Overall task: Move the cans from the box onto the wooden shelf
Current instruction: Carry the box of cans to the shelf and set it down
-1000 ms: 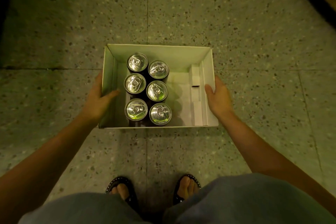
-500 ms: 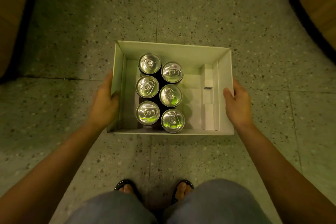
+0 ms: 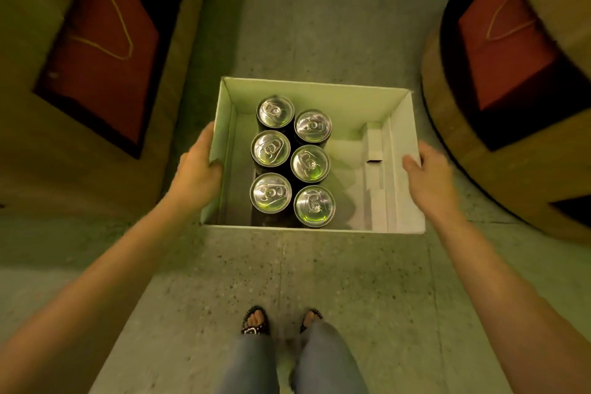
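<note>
A white open cardboard box is held up in front of me, above the floor. Several dark cans with silver tops stand upright in two rows in its left half. The right half of the box holds only a folded cardboard insert. My left hand grips the left wall, thumb hooked over the rim. My right hand grips the right wall the same way. No wooden shelf can be identified in this view.
Wooden furniture with dark red cushions stands on both sides: one piece at the left, a rounded one at the right. A strip of speckled stone floor runs between them. My feet in black sandals stand below the box.
The box, held in both hands, has been carried forward and up relative to the floor. Furniture on both sides has come into view. My legs have straightened.
</note>
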The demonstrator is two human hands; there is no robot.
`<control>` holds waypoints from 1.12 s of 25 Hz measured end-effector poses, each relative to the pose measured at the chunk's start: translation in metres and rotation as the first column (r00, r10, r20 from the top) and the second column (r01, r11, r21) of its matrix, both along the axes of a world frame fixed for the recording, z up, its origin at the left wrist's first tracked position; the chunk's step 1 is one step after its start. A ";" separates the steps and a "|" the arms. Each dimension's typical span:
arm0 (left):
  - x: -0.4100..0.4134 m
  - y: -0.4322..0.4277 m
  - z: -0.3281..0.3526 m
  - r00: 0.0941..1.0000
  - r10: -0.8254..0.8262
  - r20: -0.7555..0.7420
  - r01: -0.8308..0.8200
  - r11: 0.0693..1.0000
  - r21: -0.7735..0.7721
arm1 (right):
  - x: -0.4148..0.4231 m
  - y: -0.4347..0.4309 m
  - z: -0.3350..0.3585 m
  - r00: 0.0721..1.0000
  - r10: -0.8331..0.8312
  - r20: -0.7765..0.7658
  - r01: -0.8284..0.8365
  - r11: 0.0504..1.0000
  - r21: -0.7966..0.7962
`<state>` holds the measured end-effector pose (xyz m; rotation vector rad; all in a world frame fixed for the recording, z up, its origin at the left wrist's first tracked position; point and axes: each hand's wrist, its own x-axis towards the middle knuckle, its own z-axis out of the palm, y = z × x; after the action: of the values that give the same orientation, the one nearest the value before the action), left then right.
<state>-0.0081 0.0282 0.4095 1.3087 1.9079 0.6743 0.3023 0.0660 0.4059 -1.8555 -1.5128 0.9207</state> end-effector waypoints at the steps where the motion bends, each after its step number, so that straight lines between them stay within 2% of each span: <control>1: -0.002 0.003 0.039 1.000 -0.016 -0.018 0.016 1.000 0.005 | -0.002 0.001 0.039 1.000 -0.001 0.016 0.001 1.000 0.007; 5: -0.009 0.022 0.189 0.998 -0.040 -0.037 0.042 0.998 0.048 | -0.008 0.018 0.182 0.996 0.003 0.093 -0.010 0.997 0.077; 7: -0.013 0.028 0.249 0.999 -0.043 0.003 0.043 0.996 0.074 | -0.010 0.031 0.246 0.990 0.010 0.142 -0.025 0.995 0.101; 13: -0.026 0.055 0.370 0.998 -0.058 0.040 0.048 0.976 0.213 | -0.022 0.069 0.380 0.965 -0.002 0.263 -0.045 0.984 0.171; 19: -0.024 0.119 0.445 0.998 -0.062 0.011 0.058 0.973 0.222 | -0.022 0.135 0.440 0.949 -0.050 0.311 -0.013 0.980 0.198; 24: -0.019 0.209 0.455 1.000 -0.023 -0.017 0.025 0.985 0.169 | -0.014 0.224 0.448 0.950 -0.066 0.305 0.012 0.985 0.174; 28: -0.005 0.300 0.455 1.000 0.018 -0.021 -0.014 0.985 0.175 | -0.003 0.321 0.447 0.948 -0.015 0.317 -0.038 0.986 0.161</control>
<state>-0.0127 0.3277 0.8646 1.4148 1.9134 0.8545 0.2998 0.3869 0.8526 -1.9409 -1.7321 0.4967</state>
